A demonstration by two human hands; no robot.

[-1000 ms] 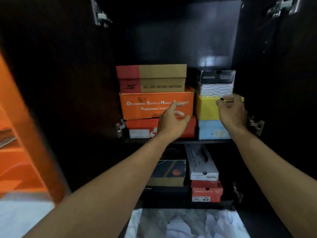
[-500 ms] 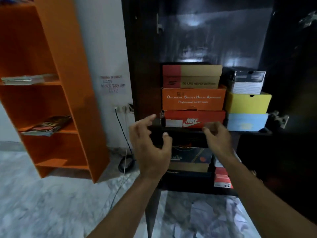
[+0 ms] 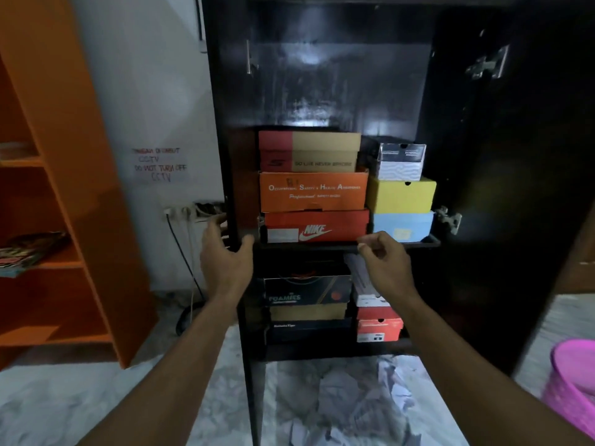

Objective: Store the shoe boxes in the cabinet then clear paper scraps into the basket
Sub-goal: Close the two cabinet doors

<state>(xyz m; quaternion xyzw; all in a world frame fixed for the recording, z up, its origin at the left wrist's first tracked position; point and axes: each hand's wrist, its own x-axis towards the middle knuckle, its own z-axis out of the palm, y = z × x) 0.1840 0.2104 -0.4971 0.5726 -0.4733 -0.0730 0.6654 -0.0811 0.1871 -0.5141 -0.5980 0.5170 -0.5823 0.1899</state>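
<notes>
Cabinet (image 3: 483,220) shoe boxes (image 3: 314,191) above both empty hands (image 3: 225,262).

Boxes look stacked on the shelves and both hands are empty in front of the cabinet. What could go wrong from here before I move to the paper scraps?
1. The small grey box tops the narrower yellow box stack; bumping it or the shelf might topple it.
2. The paper scraps lie on the floor right at the cabinet foot; stepping forward may mean slipping on them.
3. The pink basket sits far right, mostly out of frame, so tossed scraps may miss.
</notes>
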